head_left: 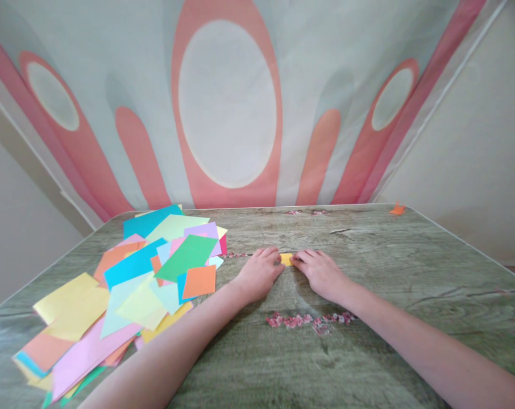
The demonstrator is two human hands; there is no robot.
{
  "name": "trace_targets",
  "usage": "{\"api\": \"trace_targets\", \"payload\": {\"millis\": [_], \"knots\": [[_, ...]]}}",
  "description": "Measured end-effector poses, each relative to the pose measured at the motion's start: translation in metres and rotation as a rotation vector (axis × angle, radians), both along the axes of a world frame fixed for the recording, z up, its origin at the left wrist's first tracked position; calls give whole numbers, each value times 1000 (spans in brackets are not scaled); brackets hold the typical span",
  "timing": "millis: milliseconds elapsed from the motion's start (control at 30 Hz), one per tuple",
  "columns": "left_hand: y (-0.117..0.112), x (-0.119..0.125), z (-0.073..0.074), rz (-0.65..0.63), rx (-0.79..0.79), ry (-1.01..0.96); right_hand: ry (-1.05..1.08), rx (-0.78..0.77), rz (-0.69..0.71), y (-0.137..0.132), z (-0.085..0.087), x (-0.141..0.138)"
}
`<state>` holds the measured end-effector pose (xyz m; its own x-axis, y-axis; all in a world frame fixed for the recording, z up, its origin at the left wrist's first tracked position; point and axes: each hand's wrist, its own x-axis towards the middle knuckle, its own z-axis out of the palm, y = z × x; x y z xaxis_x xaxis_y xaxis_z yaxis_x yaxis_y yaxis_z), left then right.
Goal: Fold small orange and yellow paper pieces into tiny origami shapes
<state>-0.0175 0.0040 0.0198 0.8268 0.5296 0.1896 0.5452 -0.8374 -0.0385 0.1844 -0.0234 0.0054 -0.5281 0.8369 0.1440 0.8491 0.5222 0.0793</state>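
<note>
A small piece of yellow paper, seemingly folded, lies on the wood-grain table between my two hands. My left hand has its curled fingers at the paper's left end. From the other side, my right hand pinches the right end with thumb and fingertips. Both hands rest low, close to the tabletop, and their fingers cover the ends of the paper. To the left of my left hand spreads a loose pile of coloured paper sheets in green, blue, orange, yellow and pink.
An orange folded paper piece sits at the table's far right corner. Pink flower patterns mark the table surface. Behind the far edge hangs a pale cloth with pink shapes.
</note>
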Motion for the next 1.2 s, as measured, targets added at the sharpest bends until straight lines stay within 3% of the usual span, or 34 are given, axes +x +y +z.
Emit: {"api": "trace_targets", "payload": {"millis": [300,633,800,967,1200], "knots": [[4,-1,-12,-21,-60,-38,73,21,63,2,-6,9],[-5,1,-8,-19,-44,-58,118,49,39,-2,-12,9],[-6,0,-3,-80,-128,-139,144,40,31,1,-12,11],[3,-4,-8,23,-108,-251,196,40,45,3,-12,13],[1,-2,-12,-4,-156,-267,282,73,27,-1,-8,7]]}}
